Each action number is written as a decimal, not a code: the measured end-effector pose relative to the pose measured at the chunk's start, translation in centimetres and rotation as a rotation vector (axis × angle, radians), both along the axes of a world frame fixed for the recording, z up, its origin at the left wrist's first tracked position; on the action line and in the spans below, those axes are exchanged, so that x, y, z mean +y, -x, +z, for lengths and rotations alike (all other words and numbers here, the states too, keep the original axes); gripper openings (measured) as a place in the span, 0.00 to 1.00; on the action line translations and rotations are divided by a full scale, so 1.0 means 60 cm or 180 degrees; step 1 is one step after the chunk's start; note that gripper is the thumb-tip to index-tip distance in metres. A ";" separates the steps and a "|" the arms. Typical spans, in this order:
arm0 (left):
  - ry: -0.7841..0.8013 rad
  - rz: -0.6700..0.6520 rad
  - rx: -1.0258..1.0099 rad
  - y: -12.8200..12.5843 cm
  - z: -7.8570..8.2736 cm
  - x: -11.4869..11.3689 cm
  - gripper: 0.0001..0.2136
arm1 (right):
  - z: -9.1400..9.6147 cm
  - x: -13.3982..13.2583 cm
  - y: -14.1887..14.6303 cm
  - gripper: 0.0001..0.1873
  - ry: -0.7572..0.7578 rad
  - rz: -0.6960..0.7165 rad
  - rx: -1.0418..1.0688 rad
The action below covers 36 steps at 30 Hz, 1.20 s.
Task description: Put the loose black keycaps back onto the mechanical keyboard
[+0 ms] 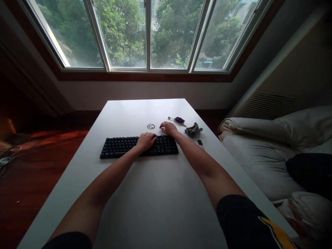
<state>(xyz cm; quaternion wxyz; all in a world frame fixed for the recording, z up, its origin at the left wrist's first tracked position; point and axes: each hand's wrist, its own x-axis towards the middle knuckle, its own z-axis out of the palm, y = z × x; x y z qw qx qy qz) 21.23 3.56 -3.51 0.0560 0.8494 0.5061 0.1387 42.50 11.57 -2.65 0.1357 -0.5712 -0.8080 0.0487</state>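
Observation:
A black keyboard point(119, 147) lies across the white table. My left hand point(146, 141) rests on its keys right of the middle, palm down, with the fingers stretched toward the back edge. Just behind the keyboard's right part, my right hand point(169, 128) is held with thumb and fingers together at a small dark piece, too small to name. To the left of those fingertips lies a small round dish or ring point(150, 127) with bits in it that I cannot make out.
Right of my right hand lie a purple fuzzy item point(179, 119), a thin light stick beside it and a crumpled grey cloth point(193, 130). A small black plug-like piece point(200, 142) is nearer me. A pale sofa point(254, 159) stands along the table's right side.

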 end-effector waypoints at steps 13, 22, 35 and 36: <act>0.0049 0.0071 -0.0023 -0.001 0.002 -0.006 0.17 | 0.043 -0.042 -0.014 0.10 0.0830 0.1107 0.0229; -0.0057 0.0021 0.0015 0.001 0.000 -0.009 0.17 | 0.055 -0.066 0.010 0.08 0.0421 0.1177 -0.0271; -0.0293 0.0101 -0.0206 0.016 0.017 -0.050 0.16 | 0.034 -0.091 -0.015 0.11 0.0228 0.0722 0.0252; -0.0348 0.0112 -0.0287 0.028 0.017 -0.057 0.16 | 0.028 -0.103 -0.023 0.11 0.0093 0.0561 0.0380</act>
